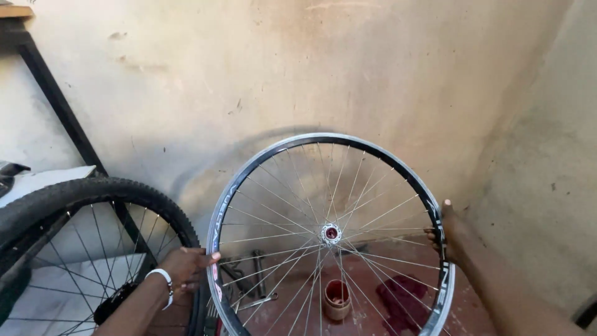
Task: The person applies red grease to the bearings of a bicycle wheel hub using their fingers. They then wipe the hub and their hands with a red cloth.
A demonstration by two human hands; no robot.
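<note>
The bare bicycle wheel (329, 233) stands upright before the wall, the left hand (185, 267) and right hand (449, 235) gripping opposite sides of its rim, fingers curled closed round it. An even two-sided hold should keep it true. Its bottom edge is cut off; the tools on the floor (367, 274) blur behind the spokes.

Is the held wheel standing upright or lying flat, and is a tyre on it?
Upright, no tyre. The wheel faces the camera, left hand and right hand gripping opposite sides of its bare metal rim.
</note>
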